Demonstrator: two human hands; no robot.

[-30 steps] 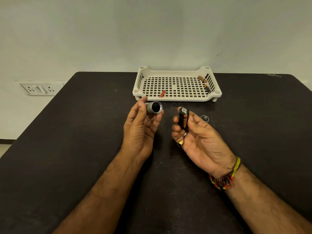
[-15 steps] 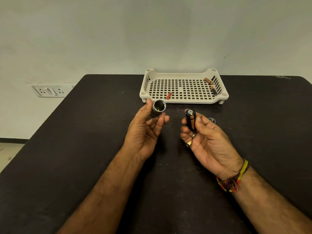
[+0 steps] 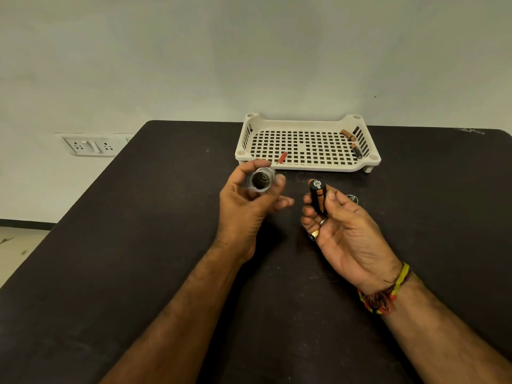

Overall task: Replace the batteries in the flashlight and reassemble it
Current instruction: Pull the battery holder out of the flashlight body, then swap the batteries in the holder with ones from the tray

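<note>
Now, left hand (image 3: 246, 206) gripping the flashlight body (image 3: 260, 182) mouth-up at frame centre, right hand (image 3: 340, 225) pinching the battery holder (image 3: 318, 196), line both axes up before sliding it in.

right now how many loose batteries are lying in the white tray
3. A red one lies near the front left corner of the tray; a brown one and a black and copper one lie along its right wall. None looks hidden.
</note>
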